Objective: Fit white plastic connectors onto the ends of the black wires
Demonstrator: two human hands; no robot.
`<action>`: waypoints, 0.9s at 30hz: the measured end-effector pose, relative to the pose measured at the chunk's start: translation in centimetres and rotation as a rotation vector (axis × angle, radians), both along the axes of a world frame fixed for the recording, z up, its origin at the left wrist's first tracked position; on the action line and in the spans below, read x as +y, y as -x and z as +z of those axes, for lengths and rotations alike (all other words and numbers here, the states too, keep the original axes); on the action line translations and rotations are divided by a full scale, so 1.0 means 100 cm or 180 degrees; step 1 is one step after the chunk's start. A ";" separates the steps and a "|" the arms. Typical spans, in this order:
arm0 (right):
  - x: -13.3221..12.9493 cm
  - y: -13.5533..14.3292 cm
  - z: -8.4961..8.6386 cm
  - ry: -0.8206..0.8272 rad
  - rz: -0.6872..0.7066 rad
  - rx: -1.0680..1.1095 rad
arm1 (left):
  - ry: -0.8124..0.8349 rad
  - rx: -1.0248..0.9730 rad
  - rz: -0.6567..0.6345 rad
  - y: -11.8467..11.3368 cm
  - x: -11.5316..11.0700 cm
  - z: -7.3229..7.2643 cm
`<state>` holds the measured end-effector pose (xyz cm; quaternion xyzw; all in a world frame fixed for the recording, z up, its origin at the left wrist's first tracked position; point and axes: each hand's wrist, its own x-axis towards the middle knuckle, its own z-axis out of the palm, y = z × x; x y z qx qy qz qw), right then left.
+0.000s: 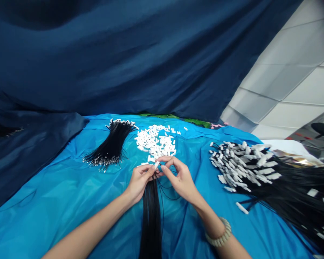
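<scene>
White connector [156, 164]: one, small, between the two hands, grasped by thumb and fingers of the left hand [140, 181].

Right hand [182, 180]: fingertips gathered at the connector's right side, thin wire loops beneath; whether they pinched a wire could not be told. Bracelet [220, 233] at its wrist.

Black wires [151, 223]: one long bundle, running from just below the left hand's fingers toward the wearer.

Loose white connectors [156, 140]: one pile, just beyond both hands, apparently not yet fitted.

Short wire bundle [115, 142]: beyond and left of the left hand; white pieces at its far end, bright tips at its near end.

Connectored wires [245, 165]: large heap, right of the right hand, seemingly the finished portion. By appearances, much was done and a fair stock remained.

Blue sheet [70, 208]: beneath everything.
</scene>
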<state>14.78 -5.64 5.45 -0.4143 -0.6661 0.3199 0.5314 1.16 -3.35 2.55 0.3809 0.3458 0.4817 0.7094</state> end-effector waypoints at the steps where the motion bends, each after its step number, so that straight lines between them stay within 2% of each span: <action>1: 0.000 0.000 -0.001 0.0041 -0.0010 0.0020 | 0.0004 0.0017 0.0004 0.000 0.000 0.000; 20: 0.000 0.004 -0.009 0.0086 -0.0181 0.0129 | 0.0081 0.0041 -0.0024 -0.001 0.002 -0.002; 27: 0.000 0.005 -0.010 0.0043 -0.0341 -0.0129 | 0.0107 -0.0003 -0.0071 -0.001 0.002 -0.004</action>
